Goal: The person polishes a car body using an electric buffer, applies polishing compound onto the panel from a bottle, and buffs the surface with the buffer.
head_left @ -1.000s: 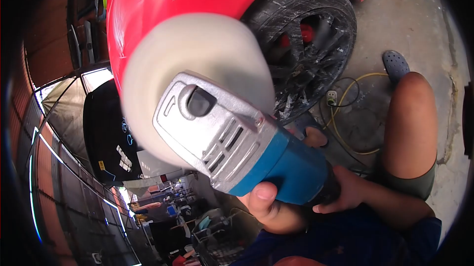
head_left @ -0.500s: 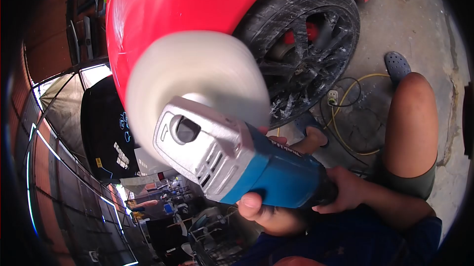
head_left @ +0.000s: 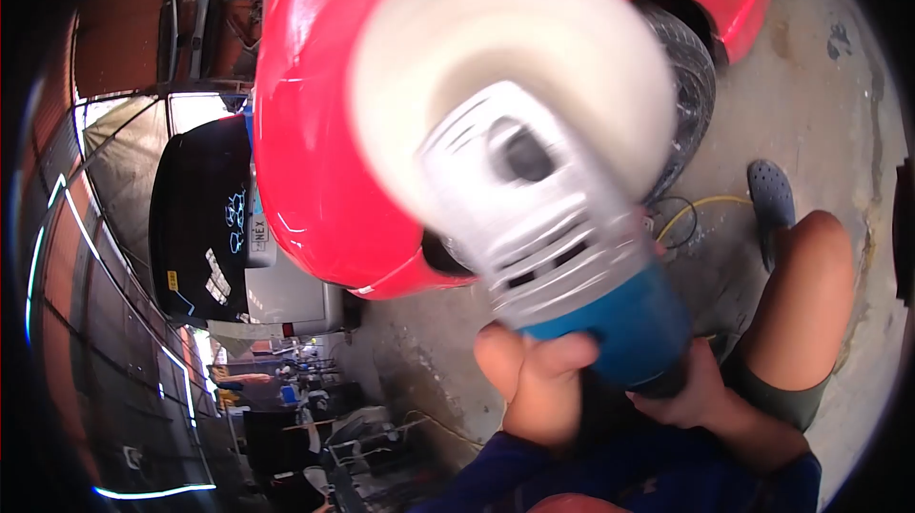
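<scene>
One polisher (head_left: 562,227) held in left grip (head_left: 534,365) and right grip (head_left: 694,391); pad (head_left: 553,46) blurred.

My fisheye feed goes black past the right edge of the floor (head_left: 820,103); motion smears the pale disc (head_left: 591,46), glare streaks the red car (head_left: 319,160), light strips (head_left: 181,491) pierce the dim left side.
</scene>
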`<action>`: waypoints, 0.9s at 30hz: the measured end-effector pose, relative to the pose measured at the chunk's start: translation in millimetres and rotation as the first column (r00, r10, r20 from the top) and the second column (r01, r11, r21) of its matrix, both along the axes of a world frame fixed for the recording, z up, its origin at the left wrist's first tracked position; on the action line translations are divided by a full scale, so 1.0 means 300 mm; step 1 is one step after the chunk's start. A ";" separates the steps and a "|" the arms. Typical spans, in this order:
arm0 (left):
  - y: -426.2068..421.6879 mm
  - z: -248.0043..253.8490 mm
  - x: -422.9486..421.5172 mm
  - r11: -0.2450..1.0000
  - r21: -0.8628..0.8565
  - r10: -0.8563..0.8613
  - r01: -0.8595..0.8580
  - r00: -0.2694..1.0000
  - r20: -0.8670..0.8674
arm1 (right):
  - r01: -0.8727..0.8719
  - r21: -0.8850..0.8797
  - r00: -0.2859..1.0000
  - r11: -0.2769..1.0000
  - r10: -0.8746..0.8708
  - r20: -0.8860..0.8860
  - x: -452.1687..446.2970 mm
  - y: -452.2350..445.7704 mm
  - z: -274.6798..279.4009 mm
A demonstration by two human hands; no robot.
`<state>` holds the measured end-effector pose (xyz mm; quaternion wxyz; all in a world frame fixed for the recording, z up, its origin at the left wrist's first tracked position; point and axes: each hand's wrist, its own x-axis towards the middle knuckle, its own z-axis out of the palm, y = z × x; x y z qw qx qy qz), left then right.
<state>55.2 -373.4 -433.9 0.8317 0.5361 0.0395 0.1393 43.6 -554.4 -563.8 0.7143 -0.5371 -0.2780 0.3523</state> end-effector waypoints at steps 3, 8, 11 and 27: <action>-0.033 0.069 0.093 0.990 0.138 -0.007 0.019 0.996 -0.093 | 0.046 0.022 0.993 0.999 -0.043 -0.108 0.005 -0.019 0.038; -0.056 0.195 0.133 0.970 0.241 -0.022 0.026 1.000 -0.016 | -0.166 0.009 0.904 0.986 0.155 -0.399 0.066 -0.082 0.260; -0.028 0.304 0.159 0.975 0.198 -0.102 0.097 0.995 0.013 | -0.117 0.188 0.888 0.975 0.188 -0.420 0.109 -0.073 0.435; 0.168 0.463 -0.055 0.990 -0.038 0.140 -0.137 0.982 0.127 | -0.374 0.198 0.846 0.906 0.421 -0.327 0.021 0.100 0.695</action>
